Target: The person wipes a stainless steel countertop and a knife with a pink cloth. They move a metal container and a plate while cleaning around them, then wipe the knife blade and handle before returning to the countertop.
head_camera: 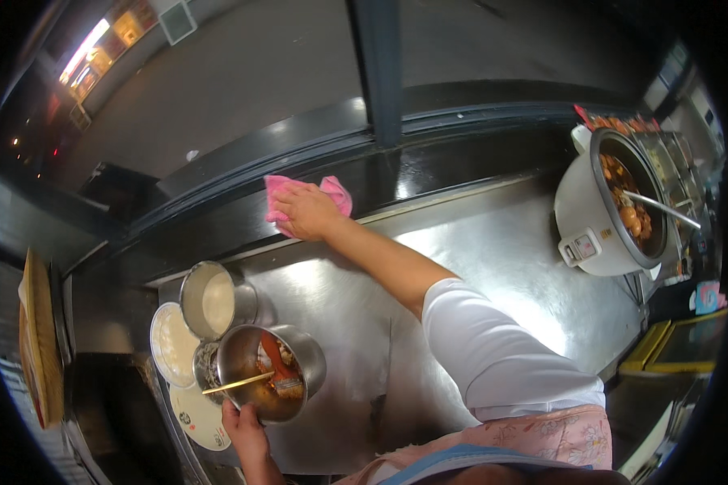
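Observation:
My right hand presses a pink cloth flat on the dark window ledge, with the arm stretched across the steel counter. My left hand grips the near rim of a stainless steel pot. Inside that pot are a reddish-brown sauce, a brush with an orange-red handle, and a gold-coloured stick that leans over the rim. A second steel pot with pale contents stands just behind, beside a white bowl of pale contents. A smaller metal container is partly hidden between them.
A large white cooker holding eggs and brown food, with a ladle handle, stands at the right of the steel counter. A patterned plate lies at the left edge. Window frame bounds the far side; a wooden board stands far left.

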The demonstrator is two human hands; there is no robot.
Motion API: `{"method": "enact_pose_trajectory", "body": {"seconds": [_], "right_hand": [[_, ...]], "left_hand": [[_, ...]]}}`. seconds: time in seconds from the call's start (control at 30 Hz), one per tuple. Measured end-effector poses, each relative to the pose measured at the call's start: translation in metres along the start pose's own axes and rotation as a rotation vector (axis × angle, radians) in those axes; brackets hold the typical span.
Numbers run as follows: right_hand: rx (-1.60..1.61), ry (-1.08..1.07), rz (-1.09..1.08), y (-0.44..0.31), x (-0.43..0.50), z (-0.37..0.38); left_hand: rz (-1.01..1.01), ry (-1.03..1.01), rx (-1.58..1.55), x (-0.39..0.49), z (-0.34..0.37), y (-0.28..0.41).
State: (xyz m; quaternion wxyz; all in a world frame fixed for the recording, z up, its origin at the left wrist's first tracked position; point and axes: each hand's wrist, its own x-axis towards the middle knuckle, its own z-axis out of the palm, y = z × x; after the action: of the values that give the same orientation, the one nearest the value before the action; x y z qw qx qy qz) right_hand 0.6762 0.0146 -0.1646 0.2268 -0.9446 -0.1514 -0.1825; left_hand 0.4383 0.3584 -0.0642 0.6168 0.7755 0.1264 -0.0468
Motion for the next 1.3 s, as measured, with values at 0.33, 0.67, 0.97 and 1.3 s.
{"method": "enact_pose_trajectory", "body": {"seconds": [0.33,0.67,0.97,1.3], "right_hand": [[-0.741,0.339,1.010,0.218,-0.272,-0.241],[-0.402,0.454,0.566,0.141,-0.237,-0.158],[-0.019,1.472,1.124,0.213,-0.228,-0.138],[0.083,0.686,1.185,0.175,-0.239,-0.106]], "left_hand": [[-0.024,-0.161,0.051,0.019,0.023,-0.017],[0.051,-0.283,0.120,-0.010,0.103,0.023],[-0.023,-0.264,0.058,-0.038,0.096,0.019],[-0.060,-0.164,0.361,-0.054,0.084,0.016]]}}
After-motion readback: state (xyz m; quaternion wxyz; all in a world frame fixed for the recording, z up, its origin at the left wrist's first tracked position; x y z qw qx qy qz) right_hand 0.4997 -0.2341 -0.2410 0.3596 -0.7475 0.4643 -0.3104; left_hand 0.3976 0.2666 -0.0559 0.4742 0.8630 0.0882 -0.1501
